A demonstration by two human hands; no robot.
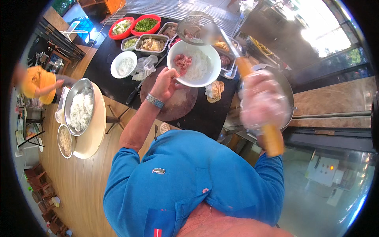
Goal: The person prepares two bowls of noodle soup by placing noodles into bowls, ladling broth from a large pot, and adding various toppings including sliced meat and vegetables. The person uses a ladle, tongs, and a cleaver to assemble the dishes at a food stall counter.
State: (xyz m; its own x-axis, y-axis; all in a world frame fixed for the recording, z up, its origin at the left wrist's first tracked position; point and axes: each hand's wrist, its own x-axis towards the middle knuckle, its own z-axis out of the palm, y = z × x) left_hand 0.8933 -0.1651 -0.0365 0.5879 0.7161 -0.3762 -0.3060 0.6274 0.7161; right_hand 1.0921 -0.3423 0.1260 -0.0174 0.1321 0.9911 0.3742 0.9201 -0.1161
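Observation:
My left hand [166, 83] grips the near left rim of a white bowl [216, 68], held over a round chopping board [173, 104]. Inside the bowl, sliced red meat [181, 65] lies at the left beside pale noodles [200, 68]. My right hand [263, 98], in a clear plastic glove and smeared by motion, is wrapped round the yellowish handle [272, 140] of a long strainer. The strainer's round mesh basket [190, 23] is beyond the bowl, over the metal trays; a blurred pale patch covers part of it.
A large pot [290, 89] stands at the right, beside my gloved hand. Red bowls of chopped greens [146, 24], food trays [152, 44], another noodle bowl [125, 65] and a bunched cloth [215, 91] are on the black table. A person in yellow [41, 85] is at the left.

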